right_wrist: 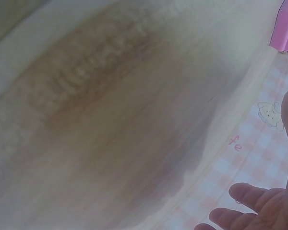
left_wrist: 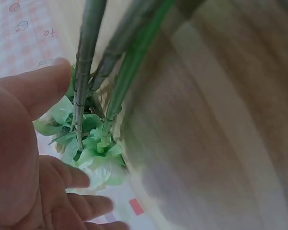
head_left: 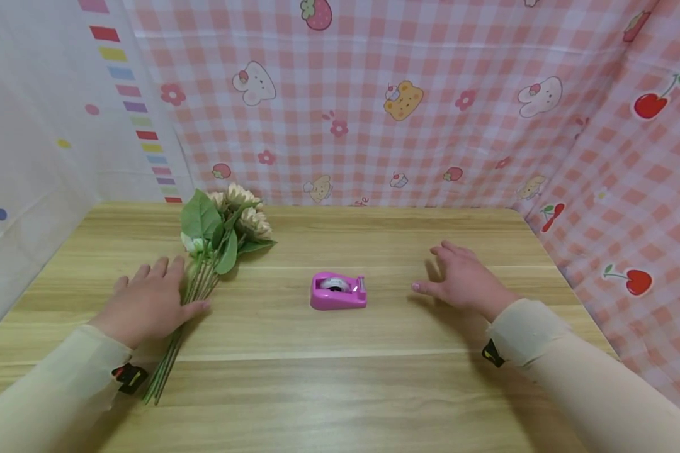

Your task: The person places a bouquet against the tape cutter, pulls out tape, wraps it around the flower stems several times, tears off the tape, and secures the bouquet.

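A bouquet of cream flowers (head_left: 255,221) with green leaves and long stems (head_left: 172,352) lies on the left of the table. Over its stems is my left hand (head_left: 147,305), fingers spread and not curled round them. In the left wrist view the stems (left_wrist: 84,62) pass in front of the open palm (left_wrist: 12,158). A pink tape dispenser (head_left: 339,292) with a roll of tape sits mid-table. To its right, apart from it, my right hand (head_left: 461,277) hovers with loosely extended fingers and holds nothing. The dispenser's corner (right_wrist: 287,31) shows in the right wrist view.
The wooden table (head_left: 374,390) has a light wood grain. Behind it hangs a pink checked cloth (head_left: 362,56) with cartoon prints, which continues along the right side. A white cloth (head_left: 34,157) with coloured dots hangs at the left.
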The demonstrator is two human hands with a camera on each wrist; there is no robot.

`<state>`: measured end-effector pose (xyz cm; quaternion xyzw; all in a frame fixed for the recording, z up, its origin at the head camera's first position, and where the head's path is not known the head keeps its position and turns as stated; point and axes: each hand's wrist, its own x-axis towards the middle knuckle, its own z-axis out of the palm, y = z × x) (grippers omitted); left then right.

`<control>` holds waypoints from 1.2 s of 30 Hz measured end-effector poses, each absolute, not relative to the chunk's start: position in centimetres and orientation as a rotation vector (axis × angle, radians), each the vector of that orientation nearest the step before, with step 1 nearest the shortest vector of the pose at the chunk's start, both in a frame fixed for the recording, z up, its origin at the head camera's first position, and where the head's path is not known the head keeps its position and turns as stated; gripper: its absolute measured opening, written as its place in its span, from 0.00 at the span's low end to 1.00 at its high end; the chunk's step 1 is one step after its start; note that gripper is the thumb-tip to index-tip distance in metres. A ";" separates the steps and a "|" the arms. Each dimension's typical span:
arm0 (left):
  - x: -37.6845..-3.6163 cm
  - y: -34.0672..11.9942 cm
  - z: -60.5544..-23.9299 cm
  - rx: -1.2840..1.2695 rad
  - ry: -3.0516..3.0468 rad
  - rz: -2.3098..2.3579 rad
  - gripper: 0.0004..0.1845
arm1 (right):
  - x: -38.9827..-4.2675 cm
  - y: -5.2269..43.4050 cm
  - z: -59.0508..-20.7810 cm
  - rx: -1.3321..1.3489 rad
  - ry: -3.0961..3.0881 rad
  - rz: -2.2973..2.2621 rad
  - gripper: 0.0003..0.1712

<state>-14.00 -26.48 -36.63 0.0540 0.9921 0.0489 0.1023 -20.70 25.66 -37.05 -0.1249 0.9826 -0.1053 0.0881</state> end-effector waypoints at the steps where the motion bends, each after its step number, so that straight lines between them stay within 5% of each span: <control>1: -13.9 -26.6 -36.7 0.166 2.926 0.134 0.64 | -20.7 25.6 -37.0 -0.372 2.925 -0.313 0.58; 21: -13.3 -27.0 -36.8 0.232 2.832 0.160 0.31 | -20.7 25.5 -37.2 -0.383 2.924 -0.315 0.57; 36: -13.8 -26.5 -37.2 0.295 2.843 0.159 0.18 | -20.6 25.3 -37.3 -0.399 2.934 -0.317 0.57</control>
